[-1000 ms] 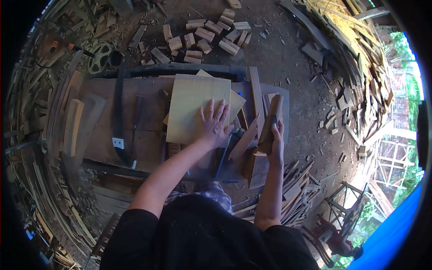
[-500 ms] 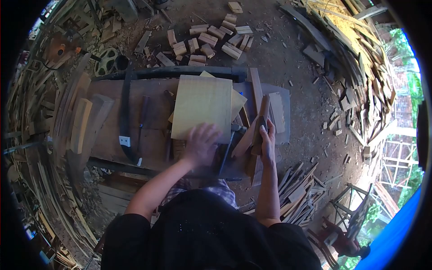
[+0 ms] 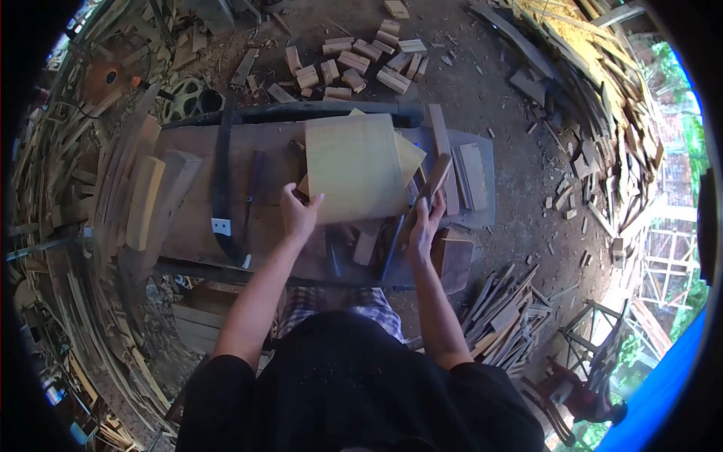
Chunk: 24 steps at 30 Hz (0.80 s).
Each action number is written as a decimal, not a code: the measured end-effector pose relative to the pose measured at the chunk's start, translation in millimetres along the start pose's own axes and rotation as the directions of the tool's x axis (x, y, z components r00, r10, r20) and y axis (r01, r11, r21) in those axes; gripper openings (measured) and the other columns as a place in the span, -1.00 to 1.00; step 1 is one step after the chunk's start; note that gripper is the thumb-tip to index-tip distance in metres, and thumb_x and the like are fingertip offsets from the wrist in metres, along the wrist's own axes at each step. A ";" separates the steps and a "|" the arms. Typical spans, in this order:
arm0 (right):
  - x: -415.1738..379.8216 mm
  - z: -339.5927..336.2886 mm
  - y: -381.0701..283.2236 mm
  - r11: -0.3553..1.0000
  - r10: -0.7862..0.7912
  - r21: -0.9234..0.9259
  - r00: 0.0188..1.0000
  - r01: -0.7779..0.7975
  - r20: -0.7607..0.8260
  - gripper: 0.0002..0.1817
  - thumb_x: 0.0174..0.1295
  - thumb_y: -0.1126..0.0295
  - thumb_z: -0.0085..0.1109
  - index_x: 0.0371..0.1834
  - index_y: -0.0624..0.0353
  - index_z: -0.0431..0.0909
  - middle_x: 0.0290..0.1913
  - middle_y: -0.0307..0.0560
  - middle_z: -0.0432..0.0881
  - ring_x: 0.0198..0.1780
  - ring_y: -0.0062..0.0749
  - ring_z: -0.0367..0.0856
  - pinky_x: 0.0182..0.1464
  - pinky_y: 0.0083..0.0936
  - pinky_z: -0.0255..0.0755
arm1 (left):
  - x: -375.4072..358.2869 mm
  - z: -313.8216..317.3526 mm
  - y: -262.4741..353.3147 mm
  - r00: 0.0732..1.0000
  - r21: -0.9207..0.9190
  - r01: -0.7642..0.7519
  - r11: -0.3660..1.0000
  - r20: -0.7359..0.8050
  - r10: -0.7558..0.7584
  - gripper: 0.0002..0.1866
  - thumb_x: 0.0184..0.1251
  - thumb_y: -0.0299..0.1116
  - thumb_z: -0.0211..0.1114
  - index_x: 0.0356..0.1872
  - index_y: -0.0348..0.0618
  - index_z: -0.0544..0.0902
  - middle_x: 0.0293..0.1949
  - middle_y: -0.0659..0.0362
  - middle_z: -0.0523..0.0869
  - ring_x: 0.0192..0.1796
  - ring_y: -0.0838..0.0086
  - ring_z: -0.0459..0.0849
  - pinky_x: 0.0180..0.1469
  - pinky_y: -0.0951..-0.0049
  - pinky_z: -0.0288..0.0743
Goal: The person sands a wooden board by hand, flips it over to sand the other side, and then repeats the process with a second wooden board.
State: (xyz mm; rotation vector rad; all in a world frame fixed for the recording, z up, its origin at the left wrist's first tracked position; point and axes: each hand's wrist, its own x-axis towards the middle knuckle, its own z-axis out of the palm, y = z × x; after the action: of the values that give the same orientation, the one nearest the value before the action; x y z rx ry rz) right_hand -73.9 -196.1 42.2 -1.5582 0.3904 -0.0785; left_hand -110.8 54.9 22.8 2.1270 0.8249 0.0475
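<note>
A pale square board [image 3: 352, 166] lies over another pale board [image 3: 410, 157], whose corner sticks out on the right. My left hand [image 3: 300, 212] is at the square board's lower left corner, thumb and index finger apart, with nothing seen between them. In my right hand [image 3: 425, 226] is a narrow dark wooden piece [image 3: 434, 179], held at a slant just right of the board. Beneath them is the brown workbench [image 3: 282, 181], with a thin dark tool [image 3: 253, 188] and a black strap [image 3: 224, 166] on its left part.
Small wood blocks [image 3: 354, 62] are scattered on the ground beyond the bench. Curved timber pieces [image 3: 143, 203] stand at its left end. Thin offcuts [image 3: 501, 320] lie at the lower right, and a large wood pile [image 3: 595, 83] runs along the right.
My left hand has moved left from the square board's lower edge to its corner. My right hand has shifted left with the dark wooden piece. The view has moved slightly.
</note>
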 end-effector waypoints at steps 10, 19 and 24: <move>72.0 -20.0 -0.4 0.992 -0.089 -0.076 0.993 0.096 0.082 -0.40 0.46 0.15 0.05 0.48 0.18 0.22 0.32 0.16 0.40 0.38 -0.11 0.35 0.42 -0.29 0.16 | -102.7 40.7 43.2 0.917 -0.094 -0.285 0.954 0.263 0.300 -0.77 0.32 -0.35 0.39 -0.17 -0.21 0.53 -0.21 0.08 0.54 -0.16 0.39 0.58 -0.18 0.33 0.48; -76.7 24.9 2.9 0.817 -0.158 -0.561 0.987 0.137 0.011 -0.36 0.38 0.15 0.18 0.49 -0.05 0.24 -0.19 0.16 0.39 -0.11 0.02 0.40 -0.03 -0.13 0.27 | 42.5 68.9 71.8 0.741 0.462 -0.661 0.591 0.278 0.611 -0.32 0.44 0.26 0.01 0.56 0.56 0.16 0.62 0.06 -0.01 0.61 -0.14 -0.19 0.45 -0.41 -0.27; 75.5 40.3 1.2 0.657 -0.265 -0.736 0.964 0.163 -0.023 -0.46 0.39 0.20 0.12 0.42 -0.06 0.30 -0.07 0.33 0.42 -0.04 0.22 0.41 0.02 0.08 0.29 | 41.5 81.3 65.2 0.771 0.562 -0.618 0.550 0.297 0.563 -0.30 0.40 0.27 0.06 0.55 0.55 0.19 0.60 0.06 0.06 0.60 -0.16 -0.12 0.47 -0.37 -0.24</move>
State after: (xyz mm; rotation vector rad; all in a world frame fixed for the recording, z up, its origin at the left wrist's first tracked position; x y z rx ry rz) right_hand 8.3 -179.6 25.0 -2.4167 0.3518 -0.2322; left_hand -18.1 -6.2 6.6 2.9619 -0.0190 0.0344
